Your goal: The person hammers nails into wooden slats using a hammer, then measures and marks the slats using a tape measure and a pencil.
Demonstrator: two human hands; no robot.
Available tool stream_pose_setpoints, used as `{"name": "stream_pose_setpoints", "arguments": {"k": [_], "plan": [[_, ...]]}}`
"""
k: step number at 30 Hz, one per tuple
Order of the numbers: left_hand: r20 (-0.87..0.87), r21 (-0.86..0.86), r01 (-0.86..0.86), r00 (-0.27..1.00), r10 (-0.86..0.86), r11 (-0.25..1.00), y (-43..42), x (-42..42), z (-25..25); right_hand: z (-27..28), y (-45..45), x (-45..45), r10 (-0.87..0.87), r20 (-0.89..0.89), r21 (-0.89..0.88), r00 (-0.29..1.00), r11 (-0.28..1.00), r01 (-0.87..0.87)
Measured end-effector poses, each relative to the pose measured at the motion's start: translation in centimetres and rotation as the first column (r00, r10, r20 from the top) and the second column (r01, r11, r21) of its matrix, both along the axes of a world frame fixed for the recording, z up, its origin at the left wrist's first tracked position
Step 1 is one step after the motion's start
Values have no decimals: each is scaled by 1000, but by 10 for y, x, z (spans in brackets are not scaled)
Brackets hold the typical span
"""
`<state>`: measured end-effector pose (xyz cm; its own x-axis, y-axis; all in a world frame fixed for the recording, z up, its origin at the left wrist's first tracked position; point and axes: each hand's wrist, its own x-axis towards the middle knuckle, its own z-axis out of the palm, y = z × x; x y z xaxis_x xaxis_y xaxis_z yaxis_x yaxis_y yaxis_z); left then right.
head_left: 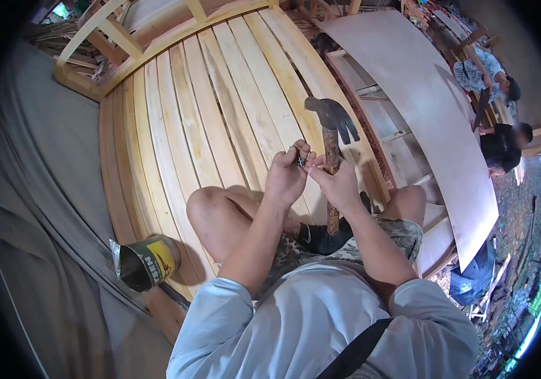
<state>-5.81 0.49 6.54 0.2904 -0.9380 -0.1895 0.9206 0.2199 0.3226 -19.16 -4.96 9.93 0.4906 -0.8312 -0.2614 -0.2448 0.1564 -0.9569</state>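
Head view, the 1 view supplied: the person sits with bent legs on a platform of pale wooden slats [176, 145], with both hands raised over it and close together. The left hand [285, 180] has its fingers drawn together in a pinch on small metal pieces [301, 162], dark and shiny; these are too small to identify with certainty. The right hand [340, 184] is closed around the wooden handle of a hammer [332, 142], while its thumb and forefinger extend to the left fingertips, beside the metal pieces; whether they touch those pieces cannot be told. The hammer stands head up, claw toward the right of the view, the handle's lower end at a black sock [321, 240]. Narrow gaps show between several slats. A curved wooden frame [109, 38] adjoins their far end. At the left edge sits a green and yellow can [161, 258], its mouth open; whether it is upright cannot be told. Grey cloth [43, 183] covers the ground beyond it. On the right, a pale sheet [422, 120] rests over open wooden framing [403, 136]. Farther right are 2 other people, 1 in a striped top [469, 76] and 1 in a black top [498, 150].
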Motion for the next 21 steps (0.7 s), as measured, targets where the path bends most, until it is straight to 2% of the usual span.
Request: {"name": "stream_pose_setpoints", "arguments": {"k": [1,2,4,5,8,9,12,14,16,18,19,20,21], "plan": [[-2,75,-73,997,74,994,3,-7,11,7,6,0,-35,29,-15,999,999,35],[0,76,-79,997,79,994,7,-13,11,15,7,-2,-30,31,-14,999,999,30],[-12,-9,-129,992,129,992,13,-19,14,26,10,-5,39,-98,-90,994,995,-47],[39,5,-55,998,55,998,15,-19,15,27,12,-5,40,-93,-90,995,995,-48],[30,-36,-32,999,33,999,22,-24,27,27,21,-4,8,-70,-182,998,983,-20],[80,13,-35,996,34,999,23,-28,33,28,22,-4,4,-66,-191,998,981,-16],[73,39,-93,993,90,995,25,-32,46,22,23,-5,16,-33,-221,999,975,-23],[35,108,-154,988,151,982,23,-26,18,21,23,-6,33,-4,-240,999,970,-33],[-1,178,-211,977,215,961,20,-19,11,31,25,-8,28,-108,-208,994,977,-50],[189,379,-339,939,286,861,23,-4,7,38,25,-8,15,-104,-218,994,975,-38],[537,412,-395,834,132,821,28,4,5,36,21,-10,14,-115,-171,993,985,-34],[534,416,-399,835,135,818,29,5,2,34,18,-13,13,-128,-121,992,992,-29],[703,379,-398,711,20,835,30,4,2,28,14,-14,-11,-155,-125,988,992,-8]]}}
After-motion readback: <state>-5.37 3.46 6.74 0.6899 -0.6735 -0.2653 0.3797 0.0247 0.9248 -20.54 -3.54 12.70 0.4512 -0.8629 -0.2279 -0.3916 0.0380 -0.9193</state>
